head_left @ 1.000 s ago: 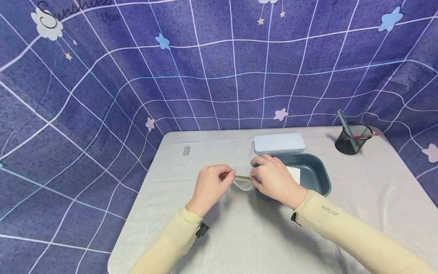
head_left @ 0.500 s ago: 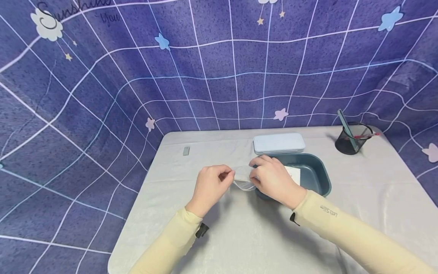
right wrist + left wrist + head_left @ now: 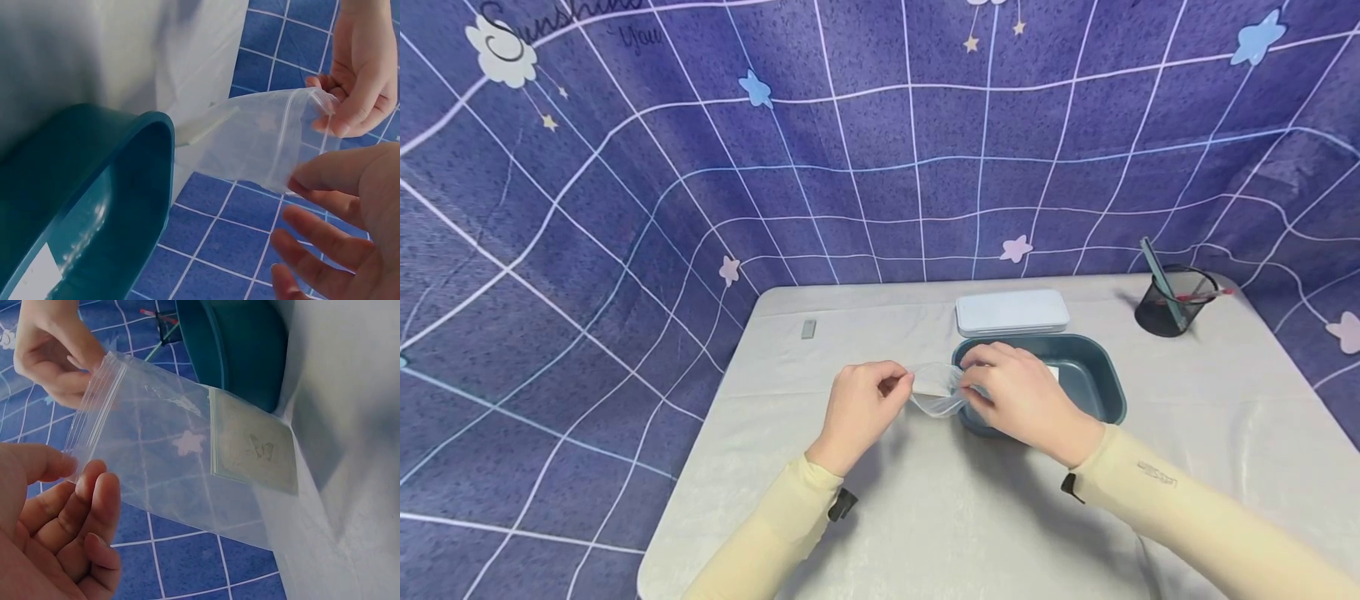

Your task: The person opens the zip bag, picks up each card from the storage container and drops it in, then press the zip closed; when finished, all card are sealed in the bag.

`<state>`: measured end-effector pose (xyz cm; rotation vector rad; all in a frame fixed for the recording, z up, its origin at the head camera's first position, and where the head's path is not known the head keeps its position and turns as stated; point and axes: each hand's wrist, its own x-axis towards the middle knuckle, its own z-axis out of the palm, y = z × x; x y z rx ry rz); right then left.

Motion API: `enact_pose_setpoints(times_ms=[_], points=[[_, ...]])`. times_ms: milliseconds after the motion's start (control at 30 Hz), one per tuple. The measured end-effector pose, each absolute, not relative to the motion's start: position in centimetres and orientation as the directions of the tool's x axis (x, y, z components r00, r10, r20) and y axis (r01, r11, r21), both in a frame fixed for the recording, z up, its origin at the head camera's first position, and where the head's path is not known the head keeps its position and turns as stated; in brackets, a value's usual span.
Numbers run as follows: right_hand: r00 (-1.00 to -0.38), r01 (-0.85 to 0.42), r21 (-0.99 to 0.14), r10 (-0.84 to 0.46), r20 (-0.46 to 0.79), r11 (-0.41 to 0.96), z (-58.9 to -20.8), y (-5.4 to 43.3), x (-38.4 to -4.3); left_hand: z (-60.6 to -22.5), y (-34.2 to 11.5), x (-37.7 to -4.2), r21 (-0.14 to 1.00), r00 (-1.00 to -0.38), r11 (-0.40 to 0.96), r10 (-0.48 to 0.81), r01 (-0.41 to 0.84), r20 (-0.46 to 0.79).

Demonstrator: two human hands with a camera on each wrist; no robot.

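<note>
A clear zip-lock bag (image 3: 937,403) hangs between my two hands over the table, beside a dark teal bin. My left hand (image 3: 865,408) pinches one end of its mouth, and at the other end my right hand (image 3: 1026,400) pinches the zip edge between thumb and finger. Low inside the bag lies a flat, square, pale pad (image 3: 253,444) with a small butterfly drawing. The right wrist view shows this pad nearly edge-on, and the bag's mouth (image 3: 322,119) spread apart between the hands.
The teal bin (image 3: 1101,367) stands under and behind my right hand, with a white paper piece (image 3: 39,275) in it. Behind it lies a pale blue case (image 3: 1012,312). A mesh pen holder (image 3: 1161,315) stands back right, a small grey block (image 3: 808,330) back left.
My right hand has shifted slightly right, and the bag's mouth looks wider. The pale pad sits lower in the bag than a second ago. My left hand has hardly moved.
</note>
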<state>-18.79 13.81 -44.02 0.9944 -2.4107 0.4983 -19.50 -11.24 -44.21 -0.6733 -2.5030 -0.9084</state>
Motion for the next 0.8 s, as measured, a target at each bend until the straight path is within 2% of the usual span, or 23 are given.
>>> enact_pose_setpoints(times_ms=[200,500,800], points=[[-0.63,-0.714,-0.158,-0.528,0.569,0.682,-43.4,15.2,-18.6,-44.2,-11.3,-19.5,0.484,-0.805,0.673,0.304,0.56,0.509],[-0.753,-0.595,-0.236,-0.43,0.498,0.769,-43.2,17.8,-19.7,-44.3,-11.3,-19.5,0.486,-0.808,0.673,0.307,0.558,0.503],[-0.825,-0.521,-0.228,-0.416,0.383,0.823,-44.4,20.3,-22.2,-44.3,-11.3,-19.6,0.487,-0.802,0.666,0.306,0.566,0.513]])
